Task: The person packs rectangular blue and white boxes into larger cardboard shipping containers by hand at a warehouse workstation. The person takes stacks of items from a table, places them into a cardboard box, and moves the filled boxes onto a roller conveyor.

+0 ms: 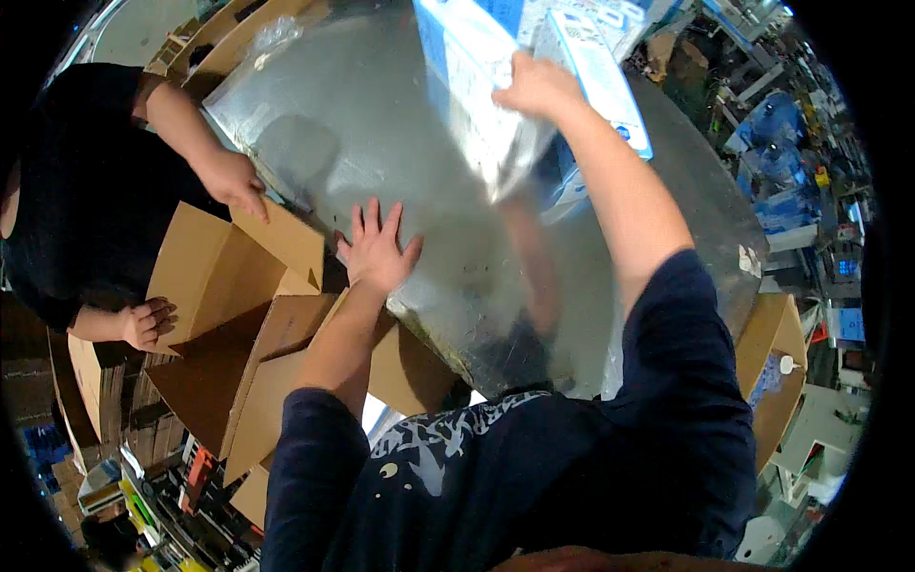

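My left hand (379,253) lies with fingers spread on the metal tabletop (381,124), near its left edge. At the far side, my right hand (541,88) is closed at the upper part of a blue-and-white carton (467,57), with the thumb and fingers bent round it. The carton's lower end is blurred. A second blue-and-white carton (596,81) stands just right of that hand, with further blue-and-white packages behind, partly cut off by the picture's upper edge.
Across the left corner, another person's hand (233,181) touches the flap of an open cardboard box (214,262); their other hand (148,322) is beside it. More cardboard flaps (272,381) lie near my left forearm. A cardboard box (770,381) stands at the right.
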The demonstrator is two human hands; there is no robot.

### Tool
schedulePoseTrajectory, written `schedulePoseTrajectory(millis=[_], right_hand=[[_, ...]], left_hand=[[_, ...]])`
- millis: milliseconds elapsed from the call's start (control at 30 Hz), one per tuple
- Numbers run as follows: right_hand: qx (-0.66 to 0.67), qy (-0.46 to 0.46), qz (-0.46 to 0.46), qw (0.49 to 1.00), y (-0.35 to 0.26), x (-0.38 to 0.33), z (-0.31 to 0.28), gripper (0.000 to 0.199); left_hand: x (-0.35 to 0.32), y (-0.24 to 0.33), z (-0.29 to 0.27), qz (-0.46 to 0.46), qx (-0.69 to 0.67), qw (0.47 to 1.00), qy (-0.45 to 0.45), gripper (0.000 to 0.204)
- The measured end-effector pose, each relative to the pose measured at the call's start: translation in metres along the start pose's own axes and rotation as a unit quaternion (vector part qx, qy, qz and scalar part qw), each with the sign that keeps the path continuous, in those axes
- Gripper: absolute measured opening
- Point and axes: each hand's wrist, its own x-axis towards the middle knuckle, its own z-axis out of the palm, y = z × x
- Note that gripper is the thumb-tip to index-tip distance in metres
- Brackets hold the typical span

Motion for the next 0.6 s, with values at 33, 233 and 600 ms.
schedulePoseTrajectory(millis=[33, 233, 600], right_hand=[[-0.014, -0.010, -0.008, 1.000, 0.003, -0.021, -0.003, 0.066], [0.035, 0.054, 0.083, 0.995, 0.080, -0.047, -0.045, 0.082], [0.159, -0.032, 0.060, 0.985, 0.099, 0.006, -0.023, 0.087]], left_hand=[[0.001, -0.001, -0.002, -0.004, -0.001, 1.000, -0.009, 0.062], [0.004, 0.000, -0.005, 0.007, -0.006, 1.000, -0.012, 0.063], [0.002, -0.005, 0.007, 0.002, -0.012, 1.000, 0.001, 0.063]])
